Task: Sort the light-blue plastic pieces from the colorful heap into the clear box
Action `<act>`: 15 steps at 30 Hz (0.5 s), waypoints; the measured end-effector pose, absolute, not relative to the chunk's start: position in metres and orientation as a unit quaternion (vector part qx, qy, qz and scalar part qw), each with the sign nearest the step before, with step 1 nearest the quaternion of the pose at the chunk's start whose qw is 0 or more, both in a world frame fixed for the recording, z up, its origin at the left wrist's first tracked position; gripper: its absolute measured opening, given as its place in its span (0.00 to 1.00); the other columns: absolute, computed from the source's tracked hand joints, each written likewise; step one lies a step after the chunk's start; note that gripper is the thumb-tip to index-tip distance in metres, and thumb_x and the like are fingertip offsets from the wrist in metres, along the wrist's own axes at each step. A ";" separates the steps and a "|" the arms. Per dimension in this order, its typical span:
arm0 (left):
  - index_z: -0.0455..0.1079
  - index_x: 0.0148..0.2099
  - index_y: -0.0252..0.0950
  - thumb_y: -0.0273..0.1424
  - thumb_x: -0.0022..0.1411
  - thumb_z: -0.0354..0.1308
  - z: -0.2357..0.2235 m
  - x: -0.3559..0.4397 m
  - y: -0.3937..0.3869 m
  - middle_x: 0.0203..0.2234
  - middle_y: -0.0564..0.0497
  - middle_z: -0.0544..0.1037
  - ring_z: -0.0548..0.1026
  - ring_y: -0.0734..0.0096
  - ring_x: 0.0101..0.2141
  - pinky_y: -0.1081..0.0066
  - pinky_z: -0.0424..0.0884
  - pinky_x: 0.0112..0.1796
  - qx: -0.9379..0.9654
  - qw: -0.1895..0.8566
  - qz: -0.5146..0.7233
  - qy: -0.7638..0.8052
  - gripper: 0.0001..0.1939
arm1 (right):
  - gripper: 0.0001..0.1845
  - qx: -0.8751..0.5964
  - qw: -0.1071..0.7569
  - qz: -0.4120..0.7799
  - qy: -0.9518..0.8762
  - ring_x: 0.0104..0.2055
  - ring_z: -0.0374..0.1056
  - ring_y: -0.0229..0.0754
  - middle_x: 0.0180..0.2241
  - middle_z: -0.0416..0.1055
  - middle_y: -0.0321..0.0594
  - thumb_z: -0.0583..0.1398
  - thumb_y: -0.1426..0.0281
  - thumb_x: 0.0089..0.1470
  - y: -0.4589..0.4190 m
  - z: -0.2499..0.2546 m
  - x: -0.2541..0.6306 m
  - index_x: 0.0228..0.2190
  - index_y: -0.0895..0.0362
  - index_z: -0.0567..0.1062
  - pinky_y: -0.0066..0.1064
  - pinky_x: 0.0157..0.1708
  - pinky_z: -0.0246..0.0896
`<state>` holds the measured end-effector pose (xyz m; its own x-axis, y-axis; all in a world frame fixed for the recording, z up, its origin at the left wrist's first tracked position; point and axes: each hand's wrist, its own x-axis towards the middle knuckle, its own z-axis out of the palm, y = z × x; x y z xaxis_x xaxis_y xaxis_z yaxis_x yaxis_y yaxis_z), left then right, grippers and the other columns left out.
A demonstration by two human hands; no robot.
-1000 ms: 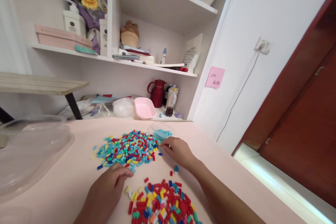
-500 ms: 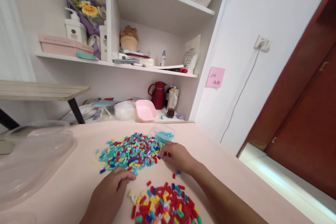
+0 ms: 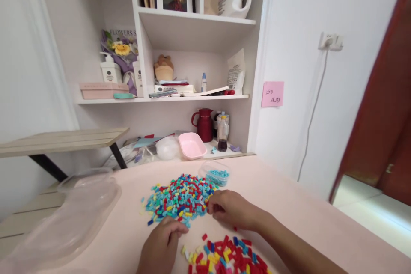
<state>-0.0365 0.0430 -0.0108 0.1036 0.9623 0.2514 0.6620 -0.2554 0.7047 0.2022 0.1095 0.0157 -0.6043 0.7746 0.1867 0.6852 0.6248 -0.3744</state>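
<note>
A heap of small coloured building bricks [image 3: 180, 199], mostly light blue with red, yellow and green, lies on the pink table. My left hand [image 3: 163, 239] rests at its near edge, fingers loosely closed together; whatever they hold, if anything, is hidden. At the heap's right edge is my right hand [image 3: 231, 207], fingers curled down and fingertips among the bricks; what is between them cannot be made out. Just behind it stands a clear plastic tub [image 3: 218, 175] with light-blue bricks inside. Nearer to me lies a second spread of bricks [image 3: 224, 257], mainly red and yellow.
On the left lies a large clear plastic tray [image 3: 93, 209] beside a wooden stand [image 3: 64, 141]. Behind the table are a pink basin [image 3: 192, 145], a dark red jug [image 3: 204, 126] and a bottle [image 3: 222, 135] beneath white shelves [image 3: 192, 98].
The view has tilted up and shifted left, so everything sits lower and farther right. My right hand has moved slightly toward me, from near the tub to the heap's right edge. My left hand stays put.
</note>
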 end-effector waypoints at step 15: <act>0.76 0.33 0.38 0.25 0.54 0.43 -0.011 -0.037 0.045 0.30 0.49 0.77 0.75 0.67 0.35 0.69 0.69 0.40 0.724 0.211 0.324 0.571 0.18 | 0.11 -0.389 0.163 0.227 -0.878 0.29 0.64 0.34 0.27 0.71 0.32 0.59 0.74 0.43 0.106 0.008 0.192 0.32 0.54 0.76 0.22 0.27 0.51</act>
